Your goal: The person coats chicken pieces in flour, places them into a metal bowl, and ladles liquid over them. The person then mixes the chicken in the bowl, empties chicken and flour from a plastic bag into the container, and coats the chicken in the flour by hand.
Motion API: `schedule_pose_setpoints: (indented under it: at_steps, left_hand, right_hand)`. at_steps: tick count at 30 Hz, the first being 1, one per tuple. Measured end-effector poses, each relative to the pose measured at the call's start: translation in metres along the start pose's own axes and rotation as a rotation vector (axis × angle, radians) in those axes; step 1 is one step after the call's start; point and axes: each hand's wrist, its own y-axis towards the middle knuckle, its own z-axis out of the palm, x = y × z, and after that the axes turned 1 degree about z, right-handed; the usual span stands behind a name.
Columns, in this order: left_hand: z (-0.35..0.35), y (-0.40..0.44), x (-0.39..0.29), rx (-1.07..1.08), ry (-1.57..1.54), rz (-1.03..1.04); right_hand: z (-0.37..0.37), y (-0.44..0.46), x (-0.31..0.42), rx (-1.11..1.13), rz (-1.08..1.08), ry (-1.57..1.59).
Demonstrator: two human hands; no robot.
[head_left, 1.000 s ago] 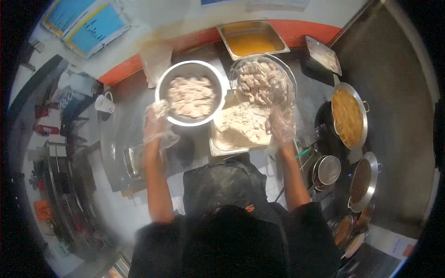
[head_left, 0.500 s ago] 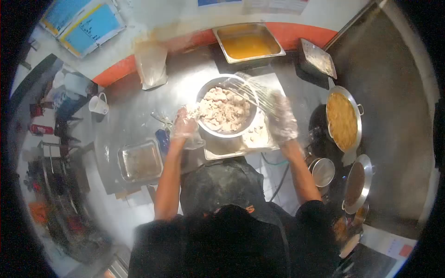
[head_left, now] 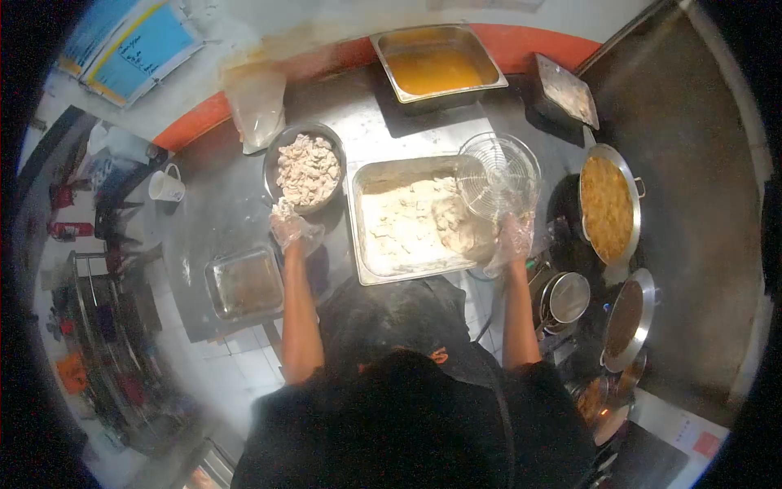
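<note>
Right fingers [head_left: 516, 238] pinch a round metal-wire basket [head_left: 498, 167] by its near rim, the best hold.
Over the floury rectangular steel pan [head_left: 415, 275], it looks stiff, light, perhaps slippery. Left fingers [head_left: 287, 231], at a round grey bowl [head_left: 270, 167]: grip unclear.

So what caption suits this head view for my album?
Head view: left hand at a bowl of pale pieces, right hand holding a wire basket over a tray of whitish powder.
</note>
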Motion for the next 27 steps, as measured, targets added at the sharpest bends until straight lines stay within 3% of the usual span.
schedule_pose_setpoints:
  at_steps: [1, 2, 3, 4, 6, 8, 9, 10, 12, 15, 17, 19, 22, 23, 26, 27]
  left_hand:
    - [0.028, 0.013, 0.024, -0.019, -0.336, -0.319]
    - [0.033, 0.016, 0.030, -0.014, -0.330, -0.324]
    - [0.034, 0.017, 0.027, 0.035, -0.081, -0.190]
    - [0.036, 0.017, 0.024, 0.085, 0.167, -0.053]
    - [0.028, 0.007, -0.004, 0.027, 0.258, -0.036]
    - [-0.008, -0.015, -0.067, -0.104, 0.439, 0.003]
    - [-0.024, -0.024, -0.092, -0.175, 0.534, 0.214]
    - [-0.045, -0.031, -0.128, -0.168, 0.536, 0.219]
    - [-0.067, -0.049, -0.193, 0.176, 0.392, 0.423]
    - [0.006, -0.081, -0.215, 0.449, 0.195, 0.785]
    - [0.094, -0.099, -0.215, 0.727, 0.051, 0.895]
    - [0.116, -0.104, -0.253, 0.591, 0.609, 1.341]
    - [0.149, -0.108, -0.271, 0.987, 0.907, 1.376]
    - [0.142, -0.114, -0.280, 1.051, 0.913, 1.260]
    - [0.150, -0.118, -0.269, 0.977, 0.761, 1.109]
    - [0.129, -0.117, -0.297, 1.019, 0.929, 1.063]
  right_hand:
    - [-0.004, 0.008, -0.017, -0.034, 0.055, -0.039]
    - [-0.006, 0.009, -0.022, -0.035, 0.063, -0.044]
    - [-0.009, 0.011, -0.026, -0.003, 0.030, -0.170]
    - [-0.016, 0.015, -0.032, 0.107, -0.079, -0.486]
    - [-0.029, 0.022, -0.043, 0.217, -0.410, -1.121]
    - [-0.025, 0.020, -0.048, -0.219, -0.291, -0.660]
    - [-0.032, 0.025, -0.061, -0.225, -0.283, -0.662]
    - [-0.042, 0.032, -0.084, -0.195, -0.189, -0.548]
    - [-0.046, 0.033, -0.085, -0.171, -0.092, -0.434]
    - [-0.033, 0.027, -0.048, -0.124, 0.101, -0.116]
    - [-0.037, 0.043, -0.063, -0.025, -0.050, -0.290]
    - [-0.025, 0.047, -0.041, -0.087, -0.205, -0.427]
    - [-0.010, 0.034, 0.018, -0.138, -0.012, -0.378]
    - [-0.016, 0.042, 0.004, -0.045, 0.040, -0.193]
    - [-0.022, 0.055, -0.020, 0.076, 0.075, 0.109]
    - [-0.024, 0.057, -0.025, 0.118, 0.031, -0.212]
